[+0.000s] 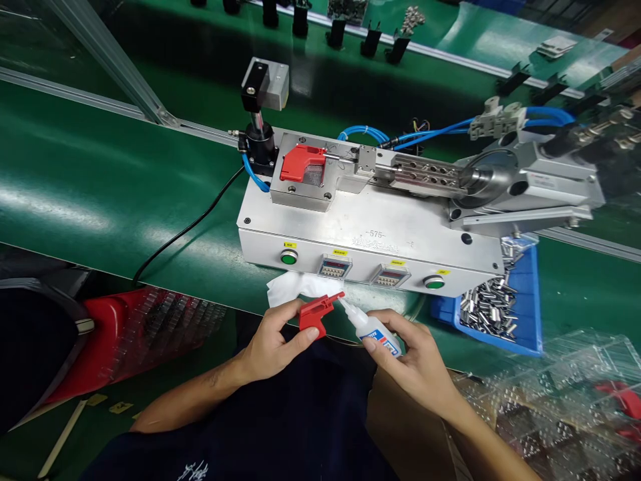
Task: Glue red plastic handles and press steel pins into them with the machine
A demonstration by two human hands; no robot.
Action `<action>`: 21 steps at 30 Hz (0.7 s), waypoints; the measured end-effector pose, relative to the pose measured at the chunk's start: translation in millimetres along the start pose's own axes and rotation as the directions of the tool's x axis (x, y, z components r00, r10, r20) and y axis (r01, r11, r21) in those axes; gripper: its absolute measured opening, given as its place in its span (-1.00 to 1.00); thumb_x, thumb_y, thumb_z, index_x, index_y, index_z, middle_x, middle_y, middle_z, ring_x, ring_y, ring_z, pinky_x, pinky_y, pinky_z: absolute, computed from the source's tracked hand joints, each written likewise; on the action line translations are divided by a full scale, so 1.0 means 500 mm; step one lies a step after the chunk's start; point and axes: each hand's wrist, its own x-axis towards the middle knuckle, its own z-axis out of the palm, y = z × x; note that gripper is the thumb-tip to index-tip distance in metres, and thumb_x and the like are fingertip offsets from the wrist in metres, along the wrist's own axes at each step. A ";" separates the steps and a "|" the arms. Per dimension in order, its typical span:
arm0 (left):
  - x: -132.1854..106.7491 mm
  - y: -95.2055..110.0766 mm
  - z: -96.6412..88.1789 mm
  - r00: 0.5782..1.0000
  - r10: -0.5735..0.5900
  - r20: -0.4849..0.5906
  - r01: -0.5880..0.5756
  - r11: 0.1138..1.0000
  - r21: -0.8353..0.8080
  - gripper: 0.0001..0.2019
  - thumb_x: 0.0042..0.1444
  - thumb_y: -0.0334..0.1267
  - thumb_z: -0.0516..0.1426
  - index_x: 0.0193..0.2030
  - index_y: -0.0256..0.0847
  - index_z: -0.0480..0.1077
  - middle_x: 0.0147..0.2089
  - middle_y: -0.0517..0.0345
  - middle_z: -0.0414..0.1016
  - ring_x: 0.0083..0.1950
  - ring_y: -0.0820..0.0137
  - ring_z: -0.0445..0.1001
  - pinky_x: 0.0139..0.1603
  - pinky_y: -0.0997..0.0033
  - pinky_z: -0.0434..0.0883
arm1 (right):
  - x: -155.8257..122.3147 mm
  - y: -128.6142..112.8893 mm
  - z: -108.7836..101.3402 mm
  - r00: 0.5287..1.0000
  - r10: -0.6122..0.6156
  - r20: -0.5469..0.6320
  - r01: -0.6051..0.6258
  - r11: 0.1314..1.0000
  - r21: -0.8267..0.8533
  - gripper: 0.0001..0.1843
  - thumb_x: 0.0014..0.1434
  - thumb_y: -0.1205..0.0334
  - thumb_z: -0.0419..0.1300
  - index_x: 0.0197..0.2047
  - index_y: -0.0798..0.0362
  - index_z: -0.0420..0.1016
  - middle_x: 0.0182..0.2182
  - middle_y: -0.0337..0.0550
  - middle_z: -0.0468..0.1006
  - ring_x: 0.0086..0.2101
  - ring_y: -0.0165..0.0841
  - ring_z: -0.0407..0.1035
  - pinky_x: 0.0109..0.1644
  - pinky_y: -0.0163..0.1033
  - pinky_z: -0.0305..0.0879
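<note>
Between its thumb and fingers, my left hand [278, 337] grips a red plastic pistol-shaped part [315, 312], its narrow end pointing right. My right hand [413, 357] is closed around a small white glue bottle [376, 332] with a blue and red label. The bottle's nozzle tip is at the narrow end of the red part; whether they touch I cannot tell. Just beyond my hands stands a metal press machine [370, 227]. Another red part [303, 164] lies in its fixture, with a thin metal rod reaching it from the right.
A blue bin [528, 300] of small metal cylinders stands right of the machine. Clear plastic trays [575, 394] are stacked at lower right. A white tissue [285, 288] lies at the machine's front. Left are a black cable [193, 224] and a red chair [95, 344].
</note>
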 end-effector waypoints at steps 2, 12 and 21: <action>0.003 0.001 0.000 0.995 0.093 -0.033 -0.089 0.990 0.106 -0.91 0.33 -0.26 0.24 -0.11 -0.21 0.52 -0.31 0.20 0.54 -0.30 0.41 0.49 -0.20 0.49 0.43 | 0.000 -0.001 0.001 1.000 0.003 0.006 -0.003 1.000 0.001 -0.81 0.38 0.07 0.19 -0.15 0.00 0.52 -0.40 -0.23 0.58 -0.43 -0.37 0.41 -0.33 -0.34 0.35; 0.012 0.010 -0.014 0.960 -0.276 0.043 0.267 0.863 -0.429 -0.65 0.21 0.02 0.36 -0.09 -0.24 0.65 -0.22 -0.01 0.66 -0.30 0.34 0.55 -0.28 0.41 0.47 | -0.012 0.031 -0.001 0.994 0.046 -0.095 -0.046 0.999 0.008 -0.80 0.38 0.05 0.23 -0.04 -0.04 0.50 -0.29 -0.18 0.62 -0.36 -0.29 0.49 -0.25 -0.25 0.40; 0.024 0.020 -0.004 0.878 -0.441 0.188 0.451 0.626 -0.637 -0.54 0.05 0.12 0.44 -0.25 -0.33 0.64 -0.50 0.09 0.48 -0.51 0.47 0.32 -0.46 0.45 0.33 | 0.006 0.004 0.012 0.998 0.001 -0.057 -0.005 0.998 -0.060 -0.82 0.39 0.09 0.20 -0.04 -0.03 0.51 -0.33 -0.22 0.62 -0.39 -0.34 0.46 -0.27 -0.29 0.39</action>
